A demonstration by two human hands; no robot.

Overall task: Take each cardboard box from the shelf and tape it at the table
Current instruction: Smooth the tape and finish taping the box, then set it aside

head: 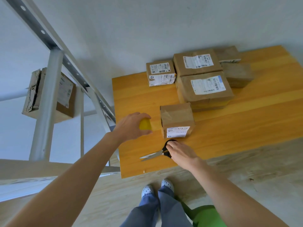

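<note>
A small cardboard box (177, 119) with clear tape across its top sits near the front of the wooden table (246, 122). Just left of it, my left hand (132, 126) grips a yellowish tape roll (145, 126), and a faint strip of tape seems to run from the roll to the box. My right hand (179, 153) rests on the black handles of the scissors (157, 154), which lie on the table in front of the box, blades pointing left. One torn cardboard box (49, 94) stands on the metal shelf (47, 99) at the left.
Several cardboard boxes (205, 86) with shipping labels are stacked at the back of the table against the wall. The shelf's grey uprights and slanted beam stand close to the table's left edge. My feet are on the wood floor by the table's front edge.
</note>
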